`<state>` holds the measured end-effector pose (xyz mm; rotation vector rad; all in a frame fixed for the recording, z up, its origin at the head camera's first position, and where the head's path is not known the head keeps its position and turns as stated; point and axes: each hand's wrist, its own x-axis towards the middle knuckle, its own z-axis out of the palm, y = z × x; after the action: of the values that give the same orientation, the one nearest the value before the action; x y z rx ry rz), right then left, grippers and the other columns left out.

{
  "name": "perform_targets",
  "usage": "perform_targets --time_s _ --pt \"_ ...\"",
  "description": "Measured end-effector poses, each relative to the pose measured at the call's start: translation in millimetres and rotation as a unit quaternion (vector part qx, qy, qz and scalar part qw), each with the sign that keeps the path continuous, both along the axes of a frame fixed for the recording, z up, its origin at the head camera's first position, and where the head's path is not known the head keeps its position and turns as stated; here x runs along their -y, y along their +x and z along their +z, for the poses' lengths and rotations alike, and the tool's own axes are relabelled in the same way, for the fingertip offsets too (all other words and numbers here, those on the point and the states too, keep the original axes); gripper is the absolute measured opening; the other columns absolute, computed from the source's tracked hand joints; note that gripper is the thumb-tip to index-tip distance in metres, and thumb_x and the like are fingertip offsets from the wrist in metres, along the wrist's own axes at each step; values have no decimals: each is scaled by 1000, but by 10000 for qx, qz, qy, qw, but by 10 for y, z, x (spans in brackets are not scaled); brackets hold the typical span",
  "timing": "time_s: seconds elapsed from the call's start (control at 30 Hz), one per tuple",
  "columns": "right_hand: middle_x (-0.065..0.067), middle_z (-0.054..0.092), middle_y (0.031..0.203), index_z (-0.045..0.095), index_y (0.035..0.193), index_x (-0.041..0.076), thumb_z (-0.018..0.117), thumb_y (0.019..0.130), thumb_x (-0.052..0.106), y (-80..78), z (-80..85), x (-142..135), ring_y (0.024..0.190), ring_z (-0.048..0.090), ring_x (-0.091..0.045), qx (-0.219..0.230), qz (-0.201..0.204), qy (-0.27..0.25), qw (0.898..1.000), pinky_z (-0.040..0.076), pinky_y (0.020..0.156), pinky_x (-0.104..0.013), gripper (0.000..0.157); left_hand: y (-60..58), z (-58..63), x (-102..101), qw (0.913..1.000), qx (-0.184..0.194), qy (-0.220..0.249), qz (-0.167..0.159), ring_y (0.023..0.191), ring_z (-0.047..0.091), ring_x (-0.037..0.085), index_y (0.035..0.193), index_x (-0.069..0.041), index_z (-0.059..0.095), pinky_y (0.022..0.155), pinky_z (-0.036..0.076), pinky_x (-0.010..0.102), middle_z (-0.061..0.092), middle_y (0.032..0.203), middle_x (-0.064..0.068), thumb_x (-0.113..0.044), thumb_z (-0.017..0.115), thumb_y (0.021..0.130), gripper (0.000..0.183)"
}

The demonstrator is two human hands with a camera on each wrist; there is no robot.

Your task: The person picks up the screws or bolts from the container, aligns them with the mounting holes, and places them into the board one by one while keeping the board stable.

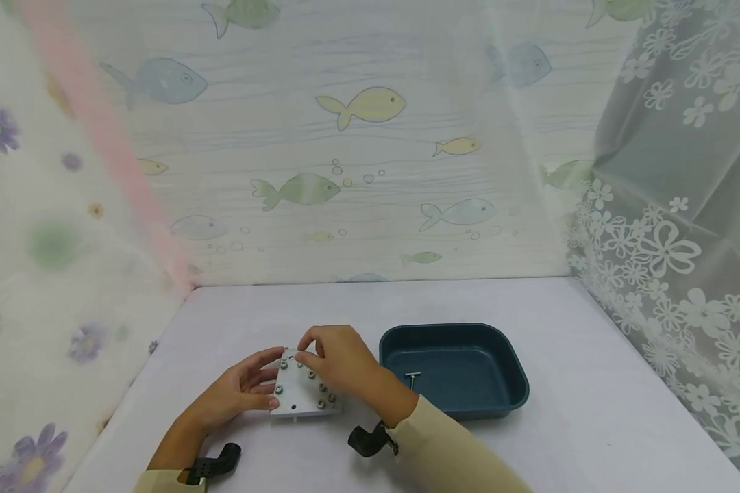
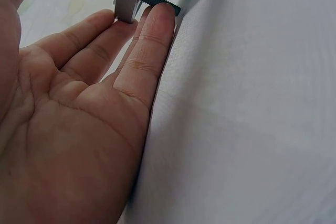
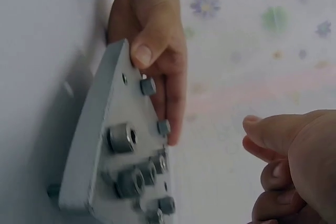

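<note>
A light grey metal plate (image 1: 301, 392) with several socket-head bolts (image 3: 126, 182) standing in its holes is raised off the white tabletop on their threaded ends. My left hand (image 1: 234, 394) grips its left side, the thumb on the near left corner and the fingers along the left edge. From below, the left wrist view shows a threaded bolt end (image 2: 160, 1) beside a fingertip. My right hand (image 1: 345, 359) is over the plate's far edge, near a corner hole. Its thumb and index tips come close together, the other fingers curled, with nothing showing between them in the right wrist view.
A dark blue tray (image 1: 518, 383) stands right of the plate, partly behind my right wrist. A small T-shaped arrangement of metal hardware (image 1: 412, 374) lies inside at its left. Black wrist cameras (image 1: 370, 439) are strapped to both wrists. Patterned curtains (image 1: 358, 171) surround the table.
</note>
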<state>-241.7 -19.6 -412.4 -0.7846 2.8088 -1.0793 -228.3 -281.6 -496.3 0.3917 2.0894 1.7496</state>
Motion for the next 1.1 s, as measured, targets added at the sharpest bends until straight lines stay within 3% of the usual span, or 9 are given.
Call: perform_targets --time_s 0.23,0.63,1.1 --pt "7 50 64 76 105 27 71 98 34 -66 57 -207 59 47 -8 -263 236 214 9991 37 50 -22 11 -10 -35 1 10000 -14 -58 57 144 49 38 161 -19 33 104 55 25 33 167 16 -6 83 84 94" --pt "8 49 65 76 107 28 71 99 36 -90 169 -446 58 46 -7 -582 633 686 9939 38 52 -21 13 -20 -49 -2 10000 12 -13 69 145 47 38 161 -19 33 105 54 26 34 167 16 -6 84 83 95" --pt "11 55 75 78 107 32 74 97 33 -208 183 -822 69 50 -7 -436 1176 481 9909 41 58 -21 11 -22 -49 -9 10000 18 39 71 145 48 38 162 -18 33 105 54 27 35 166 16 -5 85 81 97"
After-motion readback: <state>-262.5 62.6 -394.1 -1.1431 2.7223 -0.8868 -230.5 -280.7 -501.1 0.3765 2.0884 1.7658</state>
